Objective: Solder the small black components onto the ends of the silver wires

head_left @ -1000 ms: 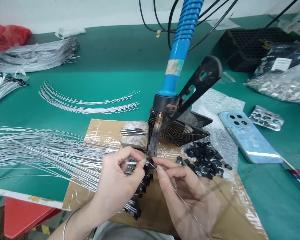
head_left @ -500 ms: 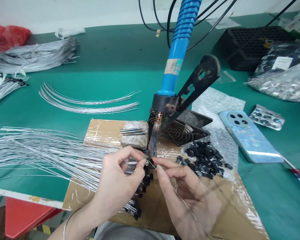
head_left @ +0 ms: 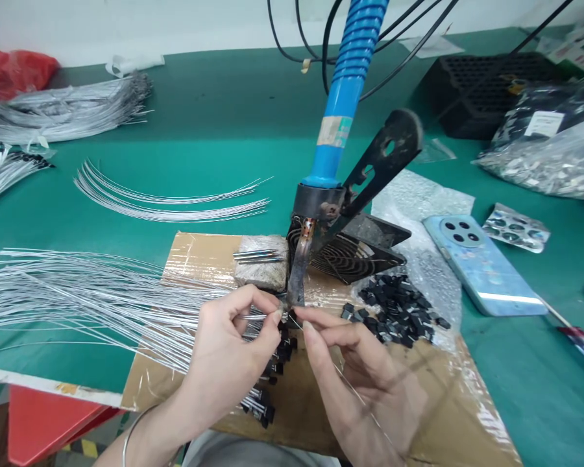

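Note:
A blue-handled soldering iron (head_left: 327, 159) is held upright with its tip pointing down between my hands. My left hand (head_left: 236, 353) pinches a grey wire beside the iron's tip (head_left: 299, 272); the wire's end is mostly hidden by my fingertips. Across from it, my right hand (head_left: 365, 379) holds a thin strand of solder wire (head_left: 354, 391) between thumb and forefinger, its end close to the tip. A sheaf of grey wires (head_left: 102, 292) lies left of my left hand. Wires with black connectors (head_left: 260, 408) lie below the fingertips.
A sheet of cardboard (head_left: 194, 253) carries a block with metal pins (head_left: 260, 256) on it and a black fan (head_left: 350, 253). Loose black connectors (head_left: 399, 308) are heaped at right, near a phone (head_left: 486, 266). Wire bundles (head_left: 73, 107) and a black perforated box (head_left: 486, 91) stand further back.
The view has shifted very slightly. Both hands keep their pinches at the iron's tip, with hardly any movement.

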Motion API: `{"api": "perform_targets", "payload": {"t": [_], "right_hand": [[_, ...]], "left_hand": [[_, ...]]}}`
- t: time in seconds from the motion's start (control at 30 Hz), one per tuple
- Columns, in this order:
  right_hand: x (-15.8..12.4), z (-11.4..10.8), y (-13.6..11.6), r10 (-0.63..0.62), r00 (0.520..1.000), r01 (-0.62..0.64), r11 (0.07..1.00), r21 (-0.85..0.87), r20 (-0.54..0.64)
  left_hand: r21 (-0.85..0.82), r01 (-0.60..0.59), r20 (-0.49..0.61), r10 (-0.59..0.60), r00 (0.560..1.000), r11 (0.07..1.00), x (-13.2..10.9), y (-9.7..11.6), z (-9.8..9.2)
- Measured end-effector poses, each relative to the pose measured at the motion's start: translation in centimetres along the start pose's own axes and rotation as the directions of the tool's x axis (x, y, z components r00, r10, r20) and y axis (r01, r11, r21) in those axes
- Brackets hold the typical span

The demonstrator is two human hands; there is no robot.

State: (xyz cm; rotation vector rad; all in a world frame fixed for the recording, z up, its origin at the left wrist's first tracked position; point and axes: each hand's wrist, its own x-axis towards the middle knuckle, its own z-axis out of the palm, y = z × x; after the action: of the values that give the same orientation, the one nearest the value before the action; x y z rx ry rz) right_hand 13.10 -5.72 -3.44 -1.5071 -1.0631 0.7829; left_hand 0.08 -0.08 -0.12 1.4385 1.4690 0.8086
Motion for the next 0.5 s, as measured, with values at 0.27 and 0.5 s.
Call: {"api": "perform_targets", "payload": {"t": [0.27, 0.5], "right_hand": [[-0.2, 0.0, 0.7, -0.087, 0.996, 0.087, 0.996, -0.017, 0.034], [0.9, -2.7, 3.3, -0.113, 0.982, 0.084, 0.979, -0.188, -0.149]], "left_hand": [[-0.005, 0.034, 0.034, -0.034, 0.999, 0.999, 0.0, -0.5, 0.0], [0.127, -0.017, 0.017, 0.015, 1.0, 0.992, -0.2, -1.8, -0.7]]}}
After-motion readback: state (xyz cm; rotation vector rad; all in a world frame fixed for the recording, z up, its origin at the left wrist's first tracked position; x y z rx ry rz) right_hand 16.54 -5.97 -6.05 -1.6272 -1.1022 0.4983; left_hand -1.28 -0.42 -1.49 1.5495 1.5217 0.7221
